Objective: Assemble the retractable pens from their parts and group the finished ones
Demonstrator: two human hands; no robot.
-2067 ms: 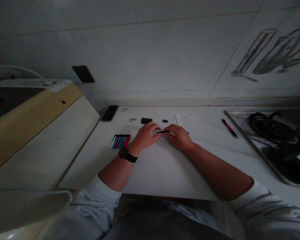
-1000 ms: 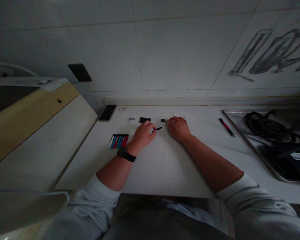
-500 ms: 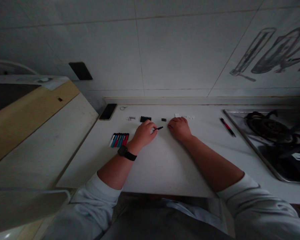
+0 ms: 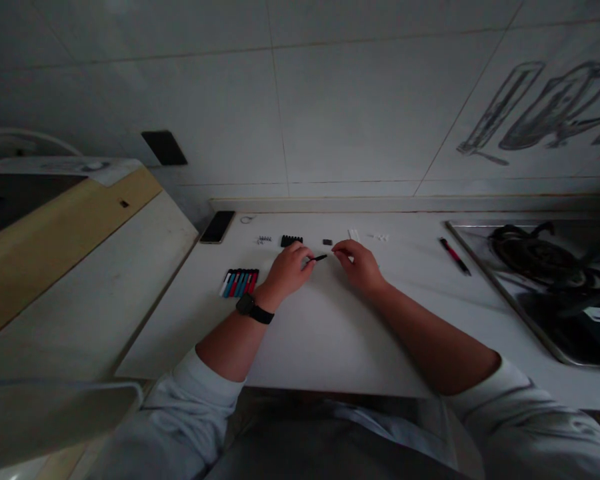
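My left hand [image 4: 291, 268], a black watch on its wrist, is closed with thumb and forefinger on a slim black pen part [image 4: 321, 257], whose tip points right. A short gap away, my right hand [image 4: 357, 261] has thumb and forefinger pinched together; whatever is in the pinch is too small to make out. Just beyond the hands lie a row of black pen pieces [image 4: 292, 240], a small dark block [image 4: 327, 242], white sticks [image 4: 353, 235] and small white pieces [image 4: 381, 237]. Left of my left hand is a row of coloured pen barrels [image 4: 239, 283].
Small springs [image 4: 264, 240], a ring [image 4: 247, 219] and a phone [image 4: 217, 227] lie at the back left of the white counter [image 4: 330, 347]. A red and black pen [image 4: 455, 257] lies beside the gas stove [image 4: 535, 267]. A tiled wall closes the back.
My right hand has drawn back slightly from the white pieces, its fingers now raised in a pinch, uncovering the white sticks. My left hand keeps the black pen part almost in place.
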